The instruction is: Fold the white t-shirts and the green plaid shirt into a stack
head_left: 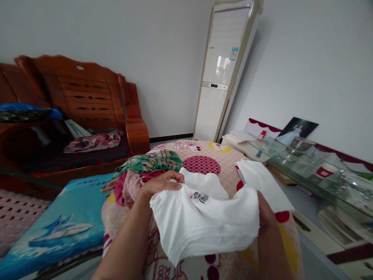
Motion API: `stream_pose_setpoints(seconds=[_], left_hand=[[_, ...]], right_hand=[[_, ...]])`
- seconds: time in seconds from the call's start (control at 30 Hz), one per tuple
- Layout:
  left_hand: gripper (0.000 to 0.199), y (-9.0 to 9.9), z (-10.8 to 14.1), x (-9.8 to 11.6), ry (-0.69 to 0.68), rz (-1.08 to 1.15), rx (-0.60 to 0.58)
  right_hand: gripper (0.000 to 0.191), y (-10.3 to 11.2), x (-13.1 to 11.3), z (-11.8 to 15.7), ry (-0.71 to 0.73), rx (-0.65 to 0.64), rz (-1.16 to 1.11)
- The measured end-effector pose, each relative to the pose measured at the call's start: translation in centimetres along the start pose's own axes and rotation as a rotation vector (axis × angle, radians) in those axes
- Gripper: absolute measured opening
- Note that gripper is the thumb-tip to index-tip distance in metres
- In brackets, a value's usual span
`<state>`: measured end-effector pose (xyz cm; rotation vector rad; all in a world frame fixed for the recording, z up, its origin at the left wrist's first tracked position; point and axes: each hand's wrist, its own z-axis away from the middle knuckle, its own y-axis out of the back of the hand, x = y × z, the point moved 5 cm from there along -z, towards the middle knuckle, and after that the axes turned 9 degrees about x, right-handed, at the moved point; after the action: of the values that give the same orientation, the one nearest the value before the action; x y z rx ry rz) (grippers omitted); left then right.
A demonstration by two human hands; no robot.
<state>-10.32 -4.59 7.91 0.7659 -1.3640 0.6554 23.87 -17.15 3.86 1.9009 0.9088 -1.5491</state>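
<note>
White, soft piece of clothing (pixel 210 225) is up in front of the person, over the near part of a round table with a peach, patterned cover (pixel 230 157). It has a little black and pink print (pixel 199 197) near its top edge. The cloth is creased, and its bottom corner hangs down on the left side.

The left hand (pixel 164 182) is closed on the top left part of the clothing, with the thumb and fingers pinching the cloth. The right hand (pixel 264 212) is at the right edge. The cloth hides its fingers, so I cannot tell how tightly they are closed.

Just past the left hand is a messy heap on the table, with a green and brown checked cloth (pixel 154 161) on top of a crumpled pink cloth (pixel 132 188). Near the right hand, on the other side, lies a folded white cloth (pixel 260 182).

To the left of the table is a flat blue pad with a sea animal picture (pixel 70 225). Behind that stands a shiny brown wooden seat (pixel 87 93). A tall white air conditioner (pixel 214 112) stands by the wall, and a clear glass shelf (pixel 305 177) is on the right.
</note>
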Motion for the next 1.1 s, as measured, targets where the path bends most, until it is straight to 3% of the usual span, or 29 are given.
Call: stream_pose_setpoints(seconds=[0.07, 0.17, 0.27, 0.4, 0.6, 0.7, 0.8, 0.93, 1.1], left_hand=[[0.032, 0.2, -1.5, -0.5, -0.016, 0.107, 0.132], [0.05, 1.6, -3.9, -1.7, -0.135, 0.33, 0.517], [0.058, 2.1, -5.5, -3.9, -0.119, 0.383, 0.666], [0.049, 3.3, -5.8, -6.5, -0.128, 0.151, 0.825], [0.034, 2.1, -6.3, -7.6, -0.101, -0.436, 0.765], [0.034, 1.0, -6.2, -7.3, -0.143, -0.677, 0.738], [0.021, 0.3, -6.0, -7.1, -0.178, -0.793, 0.709], [0.011, 0.4, -5.4, -5.8, -0.257, -0.727, 0.75], [0.026, 1.5, -4.1, -3.1, -0.335, -0.323, 0.732]], right_hand=[[0.034, -2.1, 0.1, -0.6, -0.123, -0.091, -0.135], [0.049, -4.5, -1.0, -1.8, -0.01, -0.032, -0.42], [0.066, -5.7, -0.3, -2.4, -0.012, -0.03, -0.461], [0.072, -4.9, 2.6, -2.4, -0.025, 0.04, -0.273], [0.068, -5.7, 5.4, -1.8, 0.034, -0.052, 0.072], [0.064, -6.7, 5.7, -1.4, 0.149, -0.05, 0.317], [0.056, -7.6, 5.5, -0.8, 0.289, -0.026, 0.489], [0.043, -7.5, 4.9, -0.9, 0.296, 0.017, 0.458], [0.044, -5.3, 4.4, -2.1, 0.047, 0.205, 0.033]])
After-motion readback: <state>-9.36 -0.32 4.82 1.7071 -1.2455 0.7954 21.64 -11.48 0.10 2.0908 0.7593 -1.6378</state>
